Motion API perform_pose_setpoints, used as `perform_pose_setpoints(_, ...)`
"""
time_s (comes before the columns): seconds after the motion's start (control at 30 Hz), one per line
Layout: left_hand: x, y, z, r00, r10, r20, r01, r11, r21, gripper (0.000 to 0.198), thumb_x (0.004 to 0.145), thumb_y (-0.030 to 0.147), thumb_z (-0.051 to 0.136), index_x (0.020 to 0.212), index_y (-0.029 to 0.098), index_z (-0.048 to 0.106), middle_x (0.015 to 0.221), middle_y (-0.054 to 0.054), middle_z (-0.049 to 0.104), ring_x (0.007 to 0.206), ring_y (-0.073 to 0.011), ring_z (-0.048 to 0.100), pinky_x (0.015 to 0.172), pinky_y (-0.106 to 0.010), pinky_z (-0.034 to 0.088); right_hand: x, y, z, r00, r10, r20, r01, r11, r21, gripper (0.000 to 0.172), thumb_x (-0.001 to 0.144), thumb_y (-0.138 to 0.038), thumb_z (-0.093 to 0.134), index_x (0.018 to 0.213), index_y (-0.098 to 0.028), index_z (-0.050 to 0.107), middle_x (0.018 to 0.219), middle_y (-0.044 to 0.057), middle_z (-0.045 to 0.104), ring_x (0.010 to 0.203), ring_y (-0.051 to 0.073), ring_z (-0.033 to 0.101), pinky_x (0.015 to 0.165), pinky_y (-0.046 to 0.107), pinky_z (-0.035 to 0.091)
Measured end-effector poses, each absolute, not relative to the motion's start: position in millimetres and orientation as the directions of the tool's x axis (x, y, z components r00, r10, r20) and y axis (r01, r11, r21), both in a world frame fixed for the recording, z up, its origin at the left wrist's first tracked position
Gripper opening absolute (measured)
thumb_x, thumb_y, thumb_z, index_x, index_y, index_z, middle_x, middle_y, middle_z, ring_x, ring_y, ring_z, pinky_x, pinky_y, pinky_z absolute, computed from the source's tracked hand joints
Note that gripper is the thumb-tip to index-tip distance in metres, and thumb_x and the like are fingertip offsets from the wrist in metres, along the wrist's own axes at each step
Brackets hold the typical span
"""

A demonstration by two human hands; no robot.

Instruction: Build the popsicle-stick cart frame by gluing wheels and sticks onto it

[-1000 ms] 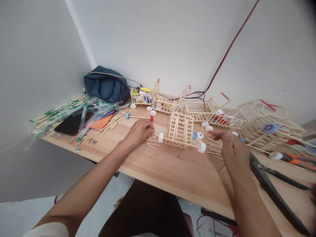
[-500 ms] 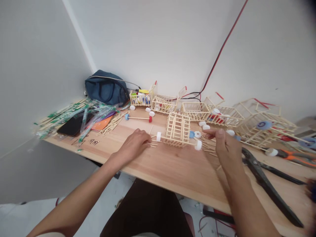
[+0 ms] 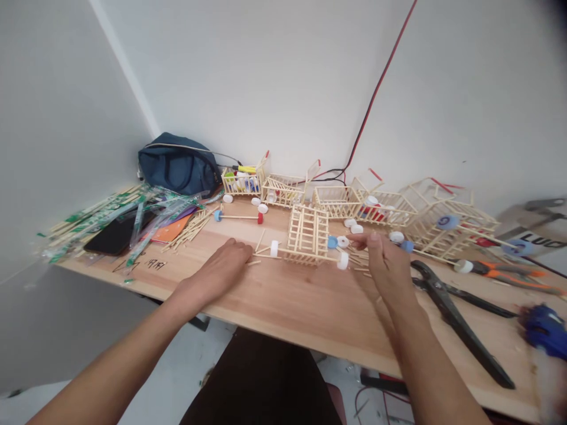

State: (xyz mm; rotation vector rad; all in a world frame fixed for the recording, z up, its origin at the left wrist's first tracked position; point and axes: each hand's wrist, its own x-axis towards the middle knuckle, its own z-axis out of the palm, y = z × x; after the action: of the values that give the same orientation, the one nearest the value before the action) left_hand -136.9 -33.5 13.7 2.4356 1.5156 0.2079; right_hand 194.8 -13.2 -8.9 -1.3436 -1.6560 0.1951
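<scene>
My left hand (image 3: pixel 221 268) rests palm-down on the wooden table, its fingers stretched low toward a few loose sticks (image 3: pixel 261 241). Nothing shows in its grasp. Between my hands stands a small stick-built cart (image 3: pixel 308 233), its slatted side facing up, with white bottle-cap wheels (image 3: pixel 342 260) at the ends of a stick axle. My right hand (image 3: pixel 387 260) hovers to the right of it, index finger extended toward a white cap with a hole (image 3: pixel 342 242) and a blue cap (image 3: pixel 332 242). Its thumb is raised and its other fingers are partly hidden; I see nothing held.
Several finished stick carts (image 3: pixel 339 200) line the wall. Left lie a blue pouch (image 3: pixel 177 168), a black phone (image 3: pixel 115 233), packaged sticks (image 3: pixel 88 215) and a capped axle (image 3: pixel 239 218). Right are large black-handled pliers (image 3: pixel 460 321), orange-handled pliers (image 3: pixel 509 270) and a blurred blue item (image 3: pixel 544 330).
The view has turned to the right, so everything sits further left and the blue item shows more fully. Both hands keep nearly the same places by the cart.
</scene>
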Motion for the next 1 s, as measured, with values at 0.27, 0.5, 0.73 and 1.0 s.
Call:
perform_pose_setpoints(0.27,-140,-22,3,0.230,0.963,0.138,0.834,-0.268,0.483,0.013,0.087,0.018,0.045,0.075,0.019,0.050,0.078,-0.004,0.059,0.077,-0.0203,0.051,0.071,-0.032,0.038,196,-11,-10,0.078,0.826,0.559,0.684,0.363,-0.632,0.055,0.102,-0.050,0.032,0.096,-0.017,0.075,0.083,0.008,0.072,0.081,0.020,0.065,0.077,0.035,0.047)
perform_pose_setpoints(0.5,-130,-1,54,0.247,0.969,0.006,0.115,-0.035,0.993,0.022,0.075,0.034,0.071,0.083,0.015,0.062,0.080,0.001,0.059,0.071,-0.0111,0.053,0.071,-0.026,0.044,189,-12,20,0.093,0.841,0.534,0.620,0.371,-0.692,0.032,0.093,-0.046,0.056,0.094,-0.022,0.076,0.091,0.005,0.075,0.088,0.021,0.067,0.084,0.036,0.048)
perform_pose_setpoints(0.73,-81,16,79,0.459,0.888,0.027,-0.057,-0.001,0.998,0.020,0.071,0.026,0.077,0.080,0.014,0.064,0.073,0.002,0.060,0.065,-0.0080,0.054,0.064,-0.022,0.044,140,-11,70,-0.098,0.908,0.406,0.472,0.402,-0.785,0.020,0.085,-0.039,0.065,0.090,-0.023,0.076,0.090,0.002,0.076,0.083,0.018,0.067,0.077,0.031,0.049)
perform_pose_setpoints(1.0,-60,34,78,0.422,0.895,0.149,-0.019,-0.155,0.988,0.018,0.069,0.025,0.077,0.077,0.014,0.066,0.070,0.001,0.062,0.063,-0.0084,0.055,0.063,-0.022,0.044,126,16,75,-0.103,0.919,0.380,0.328,0.392,-0.859,0.014,0.080,-0.033,0.065,0.076,-0.020,0.066,0.071,-0.001,0.065,0.066,0.012,0.057,0.063,0.027,0.044)
